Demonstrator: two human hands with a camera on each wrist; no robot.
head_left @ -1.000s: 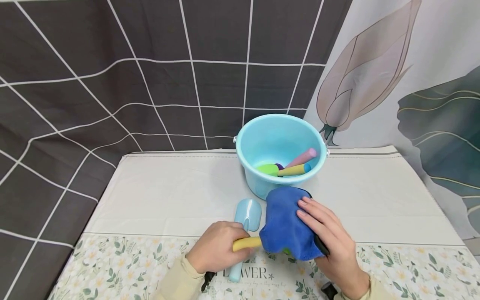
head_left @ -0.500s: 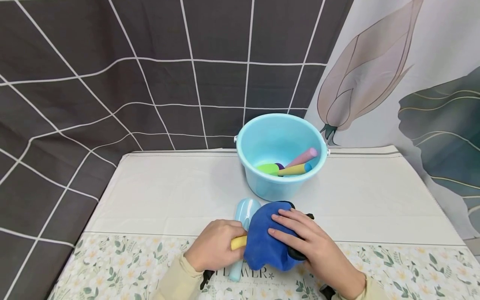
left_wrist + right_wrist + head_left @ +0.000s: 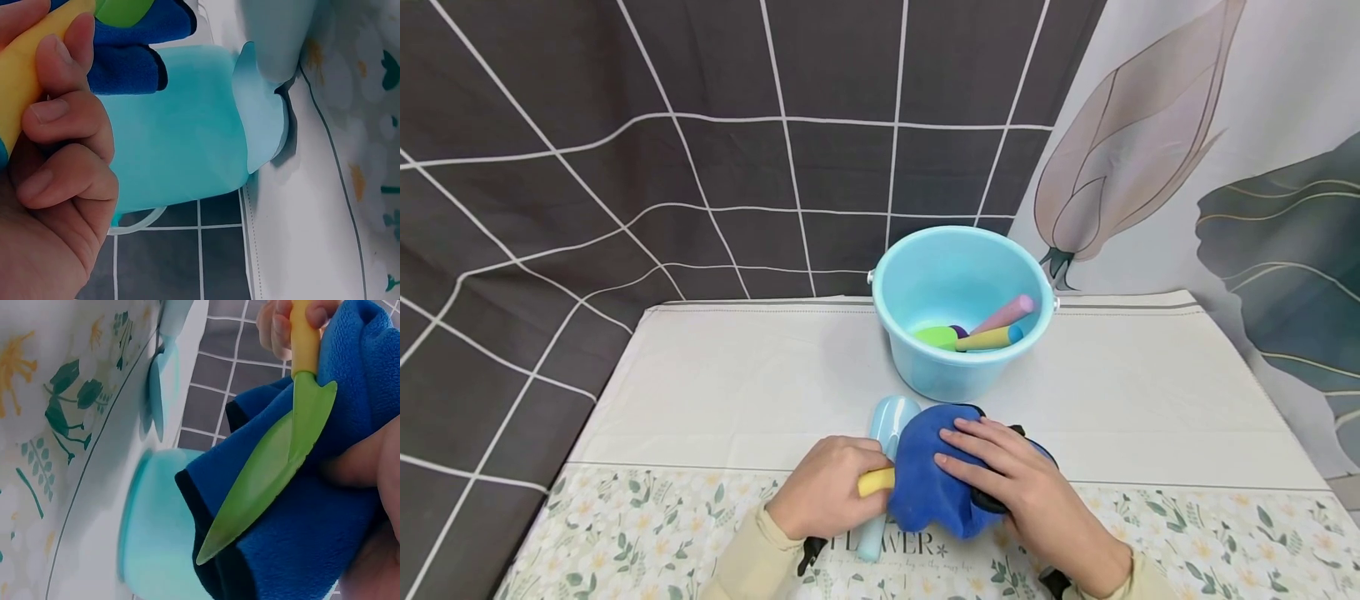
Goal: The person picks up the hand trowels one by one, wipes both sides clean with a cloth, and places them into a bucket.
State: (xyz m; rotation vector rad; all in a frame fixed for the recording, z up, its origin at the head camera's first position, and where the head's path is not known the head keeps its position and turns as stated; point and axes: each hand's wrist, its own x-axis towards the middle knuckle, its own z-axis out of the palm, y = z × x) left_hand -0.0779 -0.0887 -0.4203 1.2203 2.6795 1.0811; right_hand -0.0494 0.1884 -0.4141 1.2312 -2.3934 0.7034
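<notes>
My left hand [image 3: 827,492] grips the yellow handle [image 3: 877,482] of a toy trowel. Its pointed green blade [image 3: 269,469] shows in the right wrist view, lying against a blue cloth [image 3: 306,531] with dark edging. From the other side my right hand [image 3: 1030,492] holds that cloth [image 3: 925,475] around the blade, fingers spread over the top and thumb beneath. In the head view the cloth hides the blade. A light blue toy shovel [image 3: 891,421] lies on the table below, partly covered by the left hand and the cloth.
Behind the hands stands a light blue bucket [image 3: 940,379]. Inside it are a pink handle [image 3: 1003,315], a yellow handle with a blue end [image 3: 988,339] and a green piece [image 3: 936,337]. A dark gridded curtain [image 3: 715,167] hangs behind the table.
The right hand and cloth have moved left and toward me, closer to the left hand, covering more of the yellow handle. Over the last half second they have barely moved.
</notes>
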